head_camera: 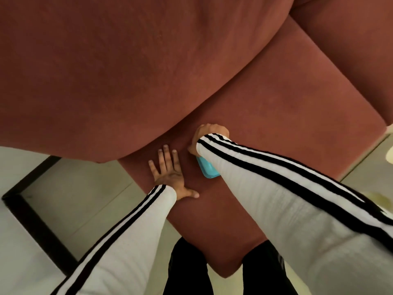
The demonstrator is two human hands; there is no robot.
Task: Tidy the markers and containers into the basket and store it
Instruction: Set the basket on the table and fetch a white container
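My left hand (170, 173) lies flat with spread, straight fingers on the rust-red sofa seat (265, 116), near its front corner. My right hand (209, 135) is just to its right, fingers curled round a light blue flat object (207, 169). Only the lower end of that object shows below my white striped sleeve; what it is cannot be told. No markers, containers or basket are in view.
A large rust-red cushion (106, 71) fills the upper left and overhangs the seat. Pale floor tiles (80, 188) lie to the left, with a black frame (32, 209) standing on them. My dark trouser legs (187, 269) stand against the sofa's front.
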